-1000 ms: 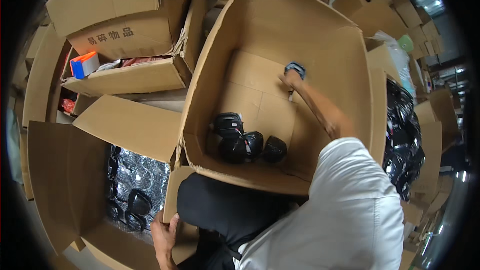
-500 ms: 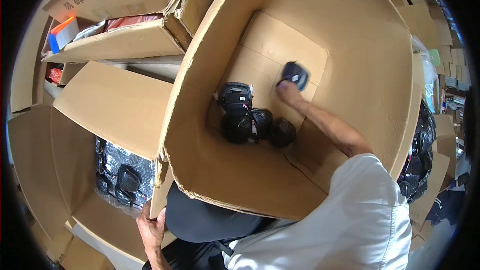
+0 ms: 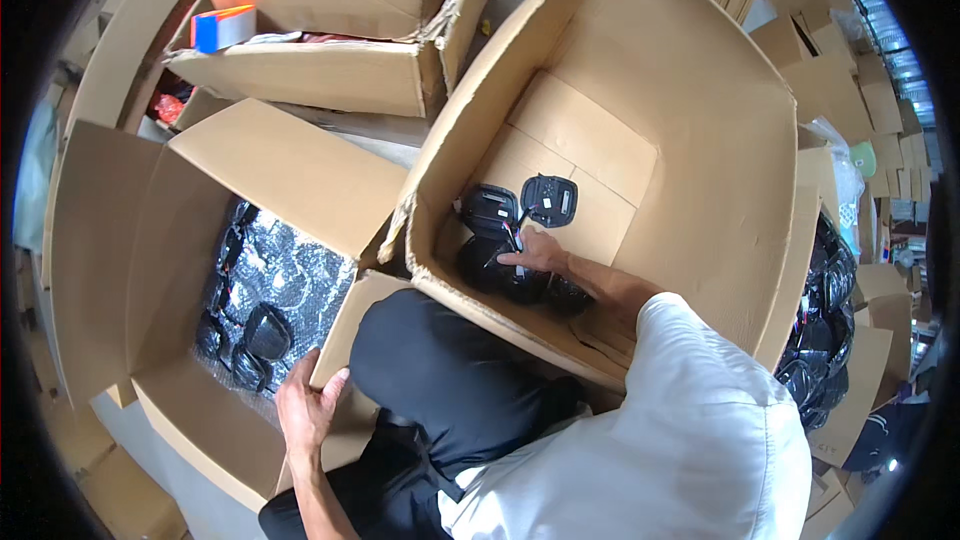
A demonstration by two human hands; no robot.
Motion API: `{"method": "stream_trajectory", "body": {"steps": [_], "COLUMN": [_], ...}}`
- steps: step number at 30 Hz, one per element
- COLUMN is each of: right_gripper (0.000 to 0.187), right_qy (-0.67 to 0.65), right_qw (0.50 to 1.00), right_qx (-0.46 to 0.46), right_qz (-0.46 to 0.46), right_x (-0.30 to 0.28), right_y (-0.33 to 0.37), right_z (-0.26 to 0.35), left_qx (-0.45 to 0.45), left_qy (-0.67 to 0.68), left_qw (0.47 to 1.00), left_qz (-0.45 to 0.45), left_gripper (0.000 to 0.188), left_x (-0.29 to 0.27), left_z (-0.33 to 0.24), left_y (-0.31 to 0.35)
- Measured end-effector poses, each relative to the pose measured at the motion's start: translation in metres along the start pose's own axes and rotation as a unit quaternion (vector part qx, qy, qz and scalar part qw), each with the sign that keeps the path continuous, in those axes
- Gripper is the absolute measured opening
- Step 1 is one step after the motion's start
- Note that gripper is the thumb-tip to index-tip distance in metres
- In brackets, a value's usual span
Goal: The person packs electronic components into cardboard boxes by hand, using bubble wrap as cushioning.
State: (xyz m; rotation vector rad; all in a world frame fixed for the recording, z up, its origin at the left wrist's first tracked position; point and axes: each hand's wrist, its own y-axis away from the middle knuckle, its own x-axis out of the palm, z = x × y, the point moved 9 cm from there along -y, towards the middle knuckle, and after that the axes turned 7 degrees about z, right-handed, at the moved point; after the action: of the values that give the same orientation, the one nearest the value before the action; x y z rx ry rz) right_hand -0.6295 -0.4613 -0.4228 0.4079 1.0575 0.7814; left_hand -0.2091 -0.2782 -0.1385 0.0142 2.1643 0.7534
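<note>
Overlapping black units [image 3: 480, 264], right hand [image 3: 540, 251], its grip unclear

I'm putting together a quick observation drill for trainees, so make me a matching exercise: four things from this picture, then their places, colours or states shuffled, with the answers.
Column one
1. Left hand
2. Right hand
3. Bubble wrap
4. Sleeve

Column two
A. Lying inside the lower-left box
B. White
C. Gripping a cardboard flap
D. Down in the large carton, by the black parts

Pairs: 1-C, 2-D, 3-A, 4-B
</note>
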Motion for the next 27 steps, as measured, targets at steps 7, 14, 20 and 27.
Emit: {"method": "stream_trajectory", "body": {"steps": [7, 14, 20, 27], "right_gripper": [0.060, 0.030, 0.018, 0.011], "right_qy": [-0.137, -0.027, -0.107, 0.107], "right_qw": [0.986, 0.986, 0.947, 0.935], "right_qx": [-0.068, -0.042, -0.274, -0.314], "right_qz": [-0.073, -0.159, -0.127, -0.122], "right_x": [0.003, -0.037, -0.198, -0.349], "right_y": [0.012, 0.039, 0.098, 0.302], "right_z": [0.058, 0.050, 0.038, 0.293], "left_qx": [0.078, 0.099, 0.117, 0.343], "left_qy": [-0.062, -0.121, -0.096, 0.155], "left_qw": [0.991, 0.984, 0.986, 0.889], "left_qz": [-0.088, -0.086, -0.075, -0.260], "left_gripper": [0.055, 0.063, 0.055, 0.057], "left_x": [-0.018, -0.008, -0.011, -0.101], "left_z": [-0.004, -0.006, -0.024, -0.110], "left_y": [0.015, 0.030, 0.022, 0.053]}}
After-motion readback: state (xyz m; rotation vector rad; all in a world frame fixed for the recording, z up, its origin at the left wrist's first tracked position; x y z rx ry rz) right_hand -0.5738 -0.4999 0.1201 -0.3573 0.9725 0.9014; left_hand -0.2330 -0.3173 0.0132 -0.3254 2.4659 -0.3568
